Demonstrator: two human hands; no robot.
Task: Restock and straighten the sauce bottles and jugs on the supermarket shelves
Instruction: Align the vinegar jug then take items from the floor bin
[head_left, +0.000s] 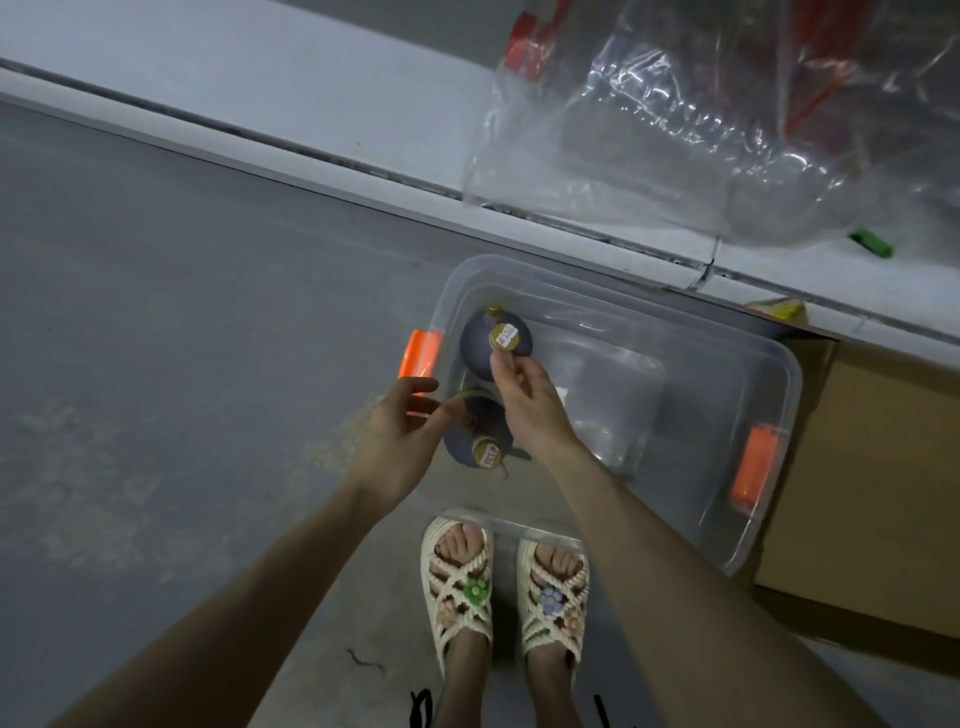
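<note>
Two dark sauce jugs with gold caps stand in a clear plastic bin on the floor. My right hand reaches over the far jug; its thumb tip touches the near edge of that jug's cap, with the other fingers curled beneath. Whether it grips the jug is not visible. My left hand hovers at the bin's left rim with fingers spread, the index tip at the top of the near jug, holding nothing.
The bin has orange latches at its left and right ends. A cardboard box lies to its right. Crumpled clear plastic wrap sits on the pale bottom shelf above. My sandalled feet stand by the bin's near edge.
</note>
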